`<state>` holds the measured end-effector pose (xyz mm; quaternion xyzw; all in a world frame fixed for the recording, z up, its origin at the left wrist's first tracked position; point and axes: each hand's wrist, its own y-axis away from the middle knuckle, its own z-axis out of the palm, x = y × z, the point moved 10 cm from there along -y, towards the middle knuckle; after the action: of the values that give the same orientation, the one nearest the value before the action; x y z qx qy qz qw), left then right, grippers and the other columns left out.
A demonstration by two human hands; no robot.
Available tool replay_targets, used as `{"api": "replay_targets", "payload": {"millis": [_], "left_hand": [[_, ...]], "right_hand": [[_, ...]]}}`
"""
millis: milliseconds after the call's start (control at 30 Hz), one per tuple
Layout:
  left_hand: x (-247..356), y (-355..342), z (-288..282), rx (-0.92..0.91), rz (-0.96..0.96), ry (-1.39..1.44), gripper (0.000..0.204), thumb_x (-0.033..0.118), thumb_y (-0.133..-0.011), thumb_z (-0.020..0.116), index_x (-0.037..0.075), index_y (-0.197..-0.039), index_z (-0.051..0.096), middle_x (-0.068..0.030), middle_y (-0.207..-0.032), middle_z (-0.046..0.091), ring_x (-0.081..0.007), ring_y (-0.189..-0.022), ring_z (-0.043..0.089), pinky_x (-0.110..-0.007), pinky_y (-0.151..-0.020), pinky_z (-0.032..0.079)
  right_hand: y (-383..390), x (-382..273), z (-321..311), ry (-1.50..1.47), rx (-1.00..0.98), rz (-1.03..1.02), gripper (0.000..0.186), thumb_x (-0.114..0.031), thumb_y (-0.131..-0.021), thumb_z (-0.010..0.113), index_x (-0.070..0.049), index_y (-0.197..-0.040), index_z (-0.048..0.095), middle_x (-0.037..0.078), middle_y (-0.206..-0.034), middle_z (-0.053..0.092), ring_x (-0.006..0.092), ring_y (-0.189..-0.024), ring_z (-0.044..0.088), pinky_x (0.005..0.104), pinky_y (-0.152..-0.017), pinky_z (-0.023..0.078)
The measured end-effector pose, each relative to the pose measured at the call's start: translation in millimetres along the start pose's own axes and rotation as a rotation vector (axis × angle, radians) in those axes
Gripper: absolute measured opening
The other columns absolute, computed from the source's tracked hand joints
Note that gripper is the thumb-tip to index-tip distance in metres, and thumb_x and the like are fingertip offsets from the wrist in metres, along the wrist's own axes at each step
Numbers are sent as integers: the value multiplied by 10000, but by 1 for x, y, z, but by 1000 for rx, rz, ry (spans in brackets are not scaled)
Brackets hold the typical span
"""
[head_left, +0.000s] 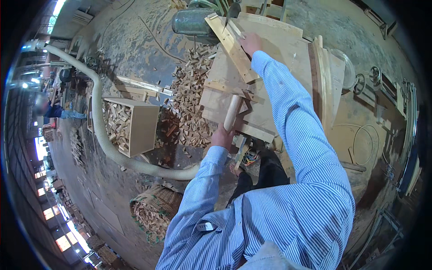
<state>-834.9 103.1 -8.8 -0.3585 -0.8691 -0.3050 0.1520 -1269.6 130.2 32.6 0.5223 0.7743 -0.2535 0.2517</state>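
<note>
My left hand (pixel 221 137) is closed round the near end of a smooth round wooden bar (pixel 232 112). The bar's far end meets a wooden crosspiece (pixel 229 89) on the worktable (pixel 281 60). Stretched forward, my right hand (pixel 250 43) has its fingers closed at the end of a narrow pale wooden strip (pixel 234 29). That strip lies beside a wider wooden board (pixel 231 49), slanting across the table. Just beyond the strip stands a dark saw blade (pixel 232 12). My right fingertips are partly hidden.
A green motor (pixel 193 23) sits beyond the table. Wooden offcuts (pixel 191 96) heap on the floor at its left. Further left are a wooden box (pixel 143 128) of offcuts, a ribbed hose (pixel 100 117) and a wicker basket (pixel 164 200). Another person (pixel 56 110) is far left.
</note>
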Motion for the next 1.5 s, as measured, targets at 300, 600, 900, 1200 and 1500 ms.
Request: {"api": "replay_targets", "payload": {"millis": [300,600,900,1200,1500], "left_hand": [[-25,33,-4,25,28,-43,412,305,-855,757,13,-1052,542,-308,-909,684,-499,-894,660,-568,-786,531],[-69,68,1,2,32,-22,412,345,-872,727,23,-1044,535,-297,-903,689,-493,-874,667,-567,-773,532],[-77,73,4,-16,40,-57,423,360,-883,716,27,-1068,532,-284,-891,693,-474,-844,681,-554,-736,544],[-49,40,5,-22,-4,-62,400,330,-874,729,20,-1054,551,-282,-881,691,-475,-845,680,-559,-740,543],[-8,3,2,-9,-20,-38,419,345,-878,726,13,-1067,553,-295,-889,690,-480,-845,680,-563,-747,545]], "right_hand": [[64,-22,-39,83,108,-144,271,-285,-907,652,-51,-1013,740,220,-1025,710,394,-1025,644,492,-912,510],[88,-22,13,-183,24,58,242,-297,-884,664,-114,-973,795,212,-950,722,404,-900,690,485,-845,532],[61,-38,29,-127,57,-28,223,-234,-891,621,-91,-896,792,190,-923,726,393,-876,691,478,-832,540],[17,-25,25,-87,50,-51,251,-302,-907,648,-101,-962,789,179,-937,734,379,-879,695,472,-831,532],[-25,-10,15,-120,67,-19,245,-332,-883,689,-120,-946,793,165,-917,734,376,-864,692,467,-803,530]]}}
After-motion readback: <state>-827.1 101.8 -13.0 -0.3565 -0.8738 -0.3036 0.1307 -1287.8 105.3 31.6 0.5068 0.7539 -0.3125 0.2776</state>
